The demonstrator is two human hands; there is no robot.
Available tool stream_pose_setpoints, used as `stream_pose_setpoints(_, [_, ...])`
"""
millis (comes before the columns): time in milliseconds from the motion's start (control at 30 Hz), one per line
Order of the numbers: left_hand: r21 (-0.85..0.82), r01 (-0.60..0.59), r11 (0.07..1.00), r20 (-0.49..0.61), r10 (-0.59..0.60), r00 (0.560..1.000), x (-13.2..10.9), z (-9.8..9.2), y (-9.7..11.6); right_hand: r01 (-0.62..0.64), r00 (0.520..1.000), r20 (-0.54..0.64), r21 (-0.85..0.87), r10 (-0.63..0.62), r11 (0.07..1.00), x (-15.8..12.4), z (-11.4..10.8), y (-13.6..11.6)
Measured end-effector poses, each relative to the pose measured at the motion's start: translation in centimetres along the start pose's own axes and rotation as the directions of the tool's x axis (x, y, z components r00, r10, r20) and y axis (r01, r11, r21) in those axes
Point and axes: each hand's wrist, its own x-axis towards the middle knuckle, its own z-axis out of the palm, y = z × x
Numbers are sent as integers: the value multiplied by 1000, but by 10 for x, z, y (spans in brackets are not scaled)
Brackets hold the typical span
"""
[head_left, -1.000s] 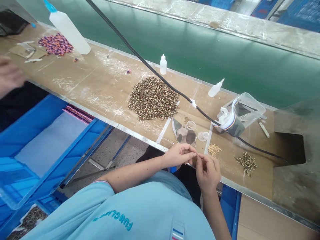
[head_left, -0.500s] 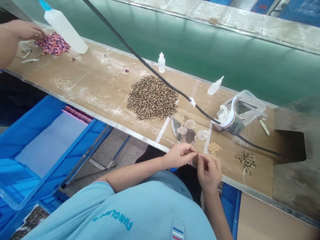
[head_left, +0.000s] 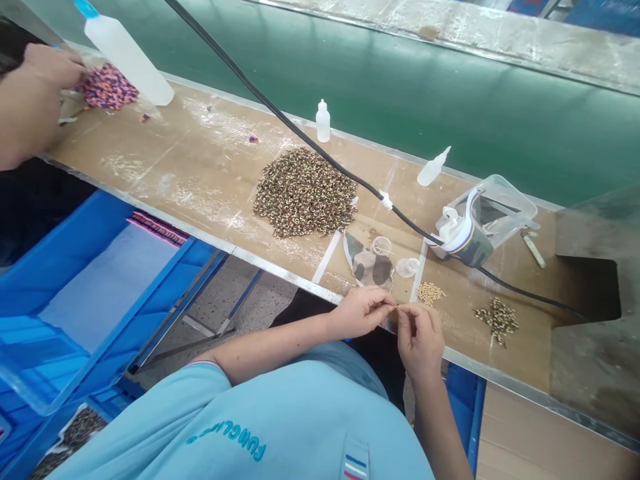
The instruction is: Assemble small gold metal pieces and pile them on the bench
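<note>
My left hand (head_left: 363,311) and my right hand (head_left: 421,337) meet fingertip to fingertip at the table's front edge. Both are closed in a pinch, and whatever lies between the tips is too small to name. Just beyond them lies a camouflage cloth piece (head_left: 367,267) with a small clear round cup (head_left: 381,246) on it. A second clear cup (head_left: 407,267) stands to its right. Near my right hand is a small pile of tan beads (head_left: 431,293). Farther right sits a small heap of dark and gold pieces (head_left: 497,319).
A large heap of dark and gold pieces (head_left: 305,193) lies mid-table. Behind stand a small white bottle (head_left: 323,123) and a tilted one (head_left: 433,168). A black cable (head_left: 280,115) crosses over the table. At far left, another person's hand (head_left: 53,67) reaches by purple-orange pieces (head_left: 110,87). Blue crates (head_left: 100,280) stand below.
My hands keep nearly the same pinch, fingertips together. The other person's hand and forearm at far left have shifted. The view has moved slightly.
</note>
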Motion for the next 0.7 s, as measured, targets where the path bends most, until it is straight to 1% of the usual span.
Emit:
stream_pose_setpoints(67, [42, -43, 998, -12, 43, 999, -1, 0, 1, 2, 1000, 8, 7, -2, 1000, 0, -1, 0])
stream_pose_setpoints(133, [38, -57, 998, -17, 58, 998, -1, 0, 1, -7, 1000, 16, -6, 7, 1000, -1, 0, 0])
stream_pose_setpoints(300, [-105, 23, 994, 15, -21, 1000, 1, 2, -5, -13, 1000, 0, -49, 13, 999, -4, 3, -1])
stream_pose_setpoints(367, [-120, 31, 992, 4, -31, 1000, 1, 2, -7, -23, 1000, -7, -54, 23, 998, -5, 5, -2])
stream_pose_setpoints(467, [-46, -19, 999, -43, 17, 999, -1, 4, -7, -54, 998, -22, -55, 52, 997, -5, 7, -5])
stream_pose_setpoints(600, [74, -128, 989, -82, 133, 988, -4, 9, -7, -81, 996, -36, -59, 79, 995, -5, 8, -7])
stream_pose_setpoints(700, [122, -143, 982, -88, 154, 984, -5, 12, -7, -70, 997, -22, -55, 69, 996, -6, 6, -5])
